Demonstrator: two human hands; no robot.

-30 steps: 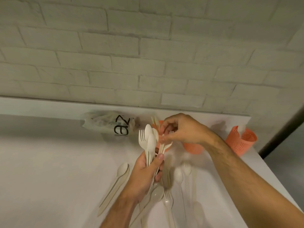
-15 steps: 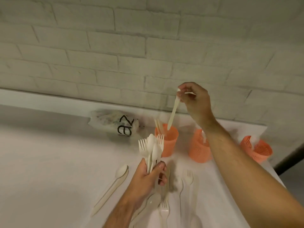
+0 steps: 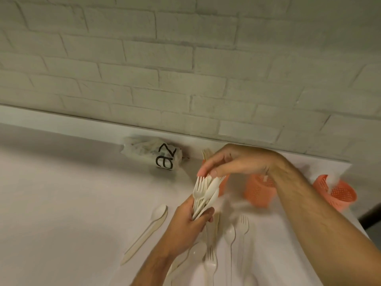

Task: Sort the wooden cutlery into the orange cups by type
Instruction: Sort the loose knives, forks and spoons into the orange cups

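Note:
My left hand (image 3: pixel 186 221) grips a bundle of pale forks and spoons (image 3: pixel 206 193), heads pointing up. My right hand (image 3: pixel 233 162) hovers just above the bundle's tips, fingers spread and touching them, holding nothing that I can see. Three orange mesh cups stand along the wall. The left cup (image 3: pixel 223 183) is mostly hidden behind my right hand, with cutlery handles sticking out of it. The middle cup (image 3: pixel 257 191) and the right cup (image 3: pixel 338 191) each hold a piece. Loose cutlery lies on the white table: a spoon and knife (image 3: pixel 151 225) at left, forks and spoons (image 3: pixel 237 236) near my wrists.
A crumpled plastic bag (image 3: pixel 154 153) with black letters lies against the ledge under the white brick wall. The table's right edge (image 3: pixel 358 221) runs just beyond the right cup, with dark floor past it.
My right hand, which held a knife high over the left cup half a second ago, has come back down to the bundle with no knife in it. The left hand stayed put.

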